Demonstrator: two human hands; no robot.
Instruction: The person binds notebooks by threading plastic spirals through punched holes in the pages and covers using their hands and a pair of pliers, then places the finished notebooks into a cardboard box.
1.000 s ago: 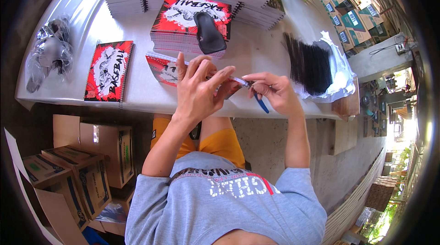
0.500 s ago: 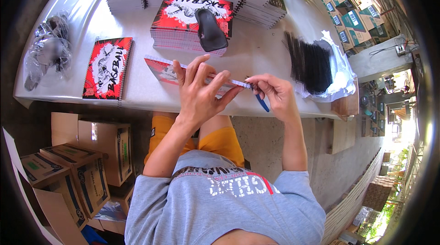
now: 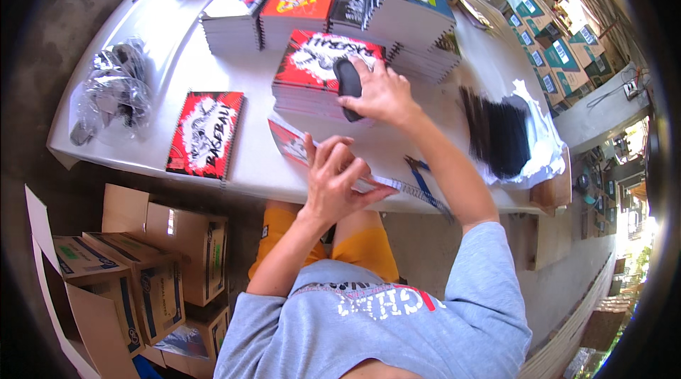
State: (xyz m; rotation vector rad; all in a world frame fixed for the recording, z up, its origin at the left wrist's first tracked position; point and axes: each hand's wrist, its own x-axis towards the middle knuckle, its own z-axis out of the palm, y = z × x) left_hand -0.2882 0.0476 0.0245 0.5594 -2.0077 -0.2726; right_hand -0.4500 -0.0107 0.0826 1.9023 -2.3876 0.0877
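At the near edge of the desk [image 3: 149, 170], left hand [image 3: 332, 184] pinches a notebook [image 3: 289, 141], thumb on the near side, fingers bent along the far side, some of them lifted. Notebook is tilted up off the surface; its long axis runs from far left to near right. A coil [image 3: 409, 189] sticks out past its right end. Pliers [image 3: 421, 179] lie just beside the coil, on its far side, with the right forearm close to them.

Right hand [image 3: 383, 92] is at the black pad [image 3: 347, 80] on top of the baseball stack [image 3: 306, 97]. Thumb lies across the pad; the other fingers are together at its far right side, apart from the thumb. Whether they grip it or only rest there: cannot tell, fingertips blurred.

Key relation: pad's long axis runs away from the person, near end just over the stack's near edge. Right hand comes at it from the right, crosswise to that axis, and is plainly the nearer hand. Left hand and notebook sit nearer the person, well apart from the pad.

Also noted: second notebook [image 3: 206, 134] flat to the left; plastic bag [image 3: 117, 92] beyond it; bundle of black coils [image 3: 500, 134] on white wrapping [image 3: 550, 141] at right.
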